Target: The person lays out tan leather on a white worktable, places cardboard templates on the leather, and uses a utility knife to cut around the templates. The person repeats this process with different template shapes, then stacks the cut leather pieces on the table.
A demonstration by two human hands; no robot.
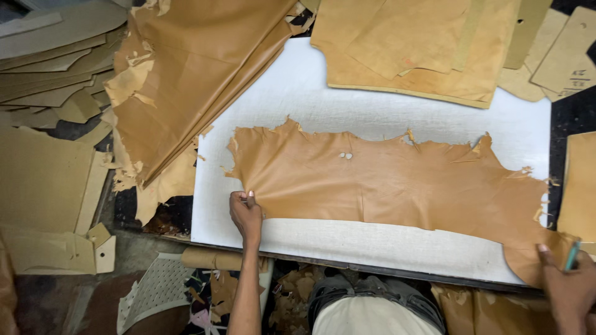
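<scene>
Tan leather piece (385, 183) stretched lengthwise between pinching left hand (246, 214) and right hand (568, 282), seemingly clamping a teal tool (572, 255).

We log one white cutting board (298, 93) bearing: a ragged tan leather hide (385, 186) spread flat (two small holes near its upper edge); folded tan pieces (410, 49) at the far edge, possibly leather too.

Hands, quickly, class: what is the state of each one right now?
Left hand: closed, pinching the lower-left edge of the tan leather piece.
Right hand: closed on the leather's right end, with a small teal tool in its grip.
</scene>
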